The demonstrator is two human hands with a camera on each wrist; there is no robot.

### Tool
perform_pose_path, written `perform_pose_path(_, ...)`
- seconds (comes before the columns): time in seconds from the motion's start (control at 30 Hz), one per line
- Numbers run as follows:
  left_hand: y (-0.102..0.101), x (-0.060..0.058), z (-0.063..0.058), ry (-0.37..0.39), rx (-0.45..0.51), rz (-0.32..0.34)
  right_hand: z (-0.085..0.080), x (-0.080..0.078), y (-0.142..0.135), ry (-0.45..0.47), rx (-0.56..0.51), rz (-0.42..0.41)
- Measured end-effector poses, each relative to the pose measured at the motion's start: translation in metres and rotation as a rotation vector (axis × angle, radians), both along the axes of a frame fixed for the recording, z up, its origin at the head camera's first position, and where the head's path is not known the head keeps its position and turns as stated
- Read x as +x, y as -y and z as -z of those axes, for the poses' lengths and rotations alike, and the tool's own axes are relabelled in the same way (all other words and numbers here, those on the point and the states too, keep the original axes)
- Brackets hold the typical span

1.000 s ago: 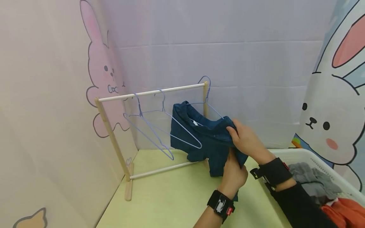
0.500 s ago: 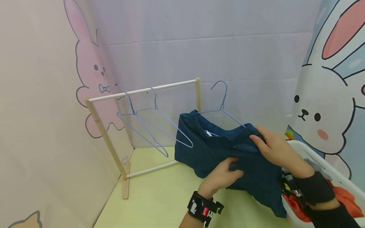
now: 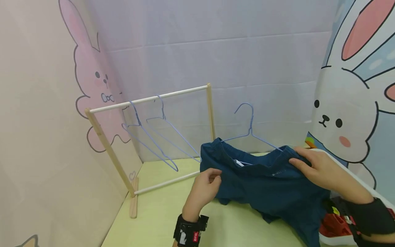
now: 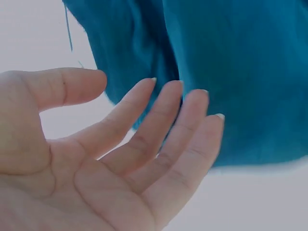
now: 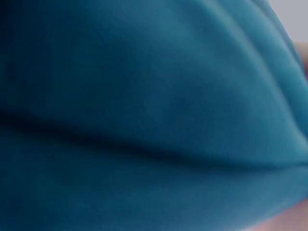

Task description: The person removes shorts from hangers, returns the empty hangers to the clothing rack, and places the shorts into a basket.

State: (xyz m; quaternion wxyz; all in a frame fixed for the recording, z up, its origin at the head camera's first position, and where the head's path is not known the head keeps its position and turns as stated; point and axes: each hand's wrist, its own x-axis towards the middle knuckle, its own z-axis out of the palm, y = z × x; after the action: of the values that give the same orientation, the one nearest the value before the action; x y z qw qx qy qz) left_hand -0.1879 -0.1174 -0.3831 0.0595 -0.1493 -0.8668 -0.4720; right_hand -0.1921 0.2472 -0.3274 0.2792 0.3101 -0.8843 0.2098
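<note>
A pair of dark teal shorts (image 3: pixel 256 181) hangs by its waistband on a blue wire hanger (image 3: pixel 250 123). My right hand (image 3: pixel 327 171) pinches the waistband's right corner near the hanger's end, thumb in front. The hanger's hook stands free in the air, right of the rack. My left hand (image 3: pixel 203 188) is in front of the shorts' left side with loosely bent fingers and holds nothing. In the left wrist view its fingers (image 4: pixel 159 120) are spread before the cloth (image 4: pixel 240 82); whether they touch it I cannot tell. Teal cloth fills most of the right wrist view.
A wooden rack (image 3: pixel 111 152) with a white top rail (image 3: pixel 182 93) stands at left. Two bare blue hangers (image 3: pixel 154 144) hang from it. At the right, partly behind my right arm, is a white basket (image 3: pixel 336 240) holding red cloth (image 3: pixel 334 224).
The hanger with the shorts has moved right and down, away from the rack, in my right hand. My left hand has let go of the shorts and moved left.
</note>
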Motion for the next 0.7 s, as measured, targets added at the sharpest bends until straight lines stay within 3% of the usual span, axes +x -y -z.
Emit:
perform_pose_path(0.17,0.022,0.008,0.005,-0.014,-0.123,-0.149,0.005,0.0,-0.006,-0.02,0.023,-0.065)
perform_pose_path(0.27,0.03,0.01,0.005,0.011,-0.194,-0.183,0.006,0.001,-0.005,0.002,0.008,-0.147)
perform_pose_path(0.47,0.043,0.019,0.011,0.02,-0.255,-0.102,0.009,0.009,-0.004,0.116,-0.014,-0.263)
perform_pose_path(0.57,0.05,0.025,0.012,-0.009,-0.262,-0.046,0.01,0.013,-0.005,0.151,-0.019,-0.319)
perform_pose_path(0.7,0.053,0.03,0.004,-0.086,-0.228,-0.005,0.011,0.014,-0.005,0.162,-0.037,-0.333)
